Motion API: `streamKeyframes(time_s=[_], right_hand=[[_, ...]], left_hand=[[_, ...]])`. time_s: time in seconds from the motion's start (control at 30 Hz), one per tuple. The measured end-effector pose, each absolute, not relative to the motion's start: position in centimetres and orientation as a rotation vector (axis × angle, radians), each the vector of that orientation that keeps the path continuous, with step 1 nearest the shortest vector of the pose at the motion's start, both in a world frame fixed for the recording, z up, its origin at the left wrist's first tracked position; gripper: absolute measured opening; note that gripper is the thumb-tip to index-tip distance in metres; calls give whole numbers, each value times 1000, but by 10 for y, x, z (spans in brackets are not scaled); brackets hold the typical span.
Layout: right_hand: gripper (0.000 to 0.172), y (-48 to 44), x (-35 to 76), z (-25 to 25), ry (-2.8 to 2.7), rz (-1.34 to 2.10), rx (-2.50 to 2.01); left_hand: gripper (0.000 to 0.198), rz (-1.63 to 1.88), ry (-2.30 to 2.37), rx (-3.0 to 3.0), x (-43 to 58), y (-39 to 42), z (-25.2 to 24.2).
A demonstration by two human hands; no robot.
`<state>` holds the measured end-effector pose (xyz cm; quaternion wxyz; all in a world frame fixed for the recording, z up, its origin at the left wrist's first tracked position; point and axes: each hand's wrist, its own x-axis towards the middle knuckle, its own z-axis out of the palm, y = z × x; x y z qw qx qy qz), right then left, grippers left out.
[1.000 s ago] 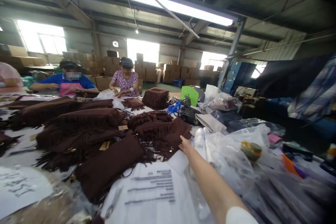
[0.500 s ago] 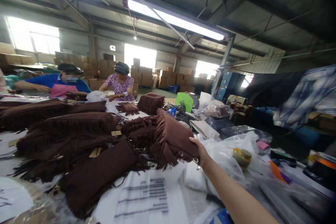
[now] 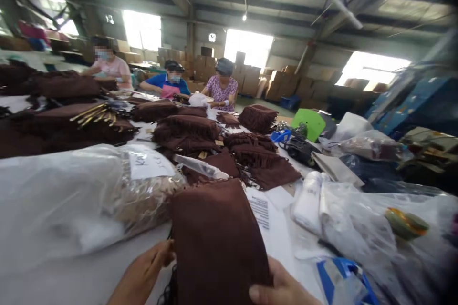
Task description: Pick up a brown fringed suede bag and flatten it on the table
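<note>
Left hand [image 3: 143, 274] curled; right hand [image 3: 282, 290] gripping

We have both hands clamped on the flat brown suede bag [image 3: 218, 238], so take that as our reference. Left of it: bulky clear plastic sack of tan goods [image 3: 71, 200], touching, no way through. Behind it: heaps of brown fringed bags [image 3: 250, 152], packed tight. Right of it: white printed sheet [image 3: 266, 209] lies flat, passable above. Further right, crumpled clear plastic bags [image 3: 358, 228] block. Near-left tabletop strip [image 3: 71, 281] gives us room.
</note>
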<state>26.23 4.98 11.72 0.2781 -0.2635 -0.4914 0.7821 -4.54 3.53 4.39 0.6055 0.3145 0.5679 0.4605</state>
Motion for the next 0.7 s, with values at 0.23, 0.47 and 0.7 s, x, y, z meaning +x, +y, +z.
streamKeyframes(time_s=[0.23,0.47,0.7], right_hand=[[65,1,228,81,-1333,2212,-691],[47,18,235,97,-1364,1916,-889],[86,37,260,7,-1305,1358,-1514]], left_hand=[[38,1065,860,6,1,-2,71],[42,1133,1048,192,0,13,56],[29,1014,1710,832,-8,24,30]])
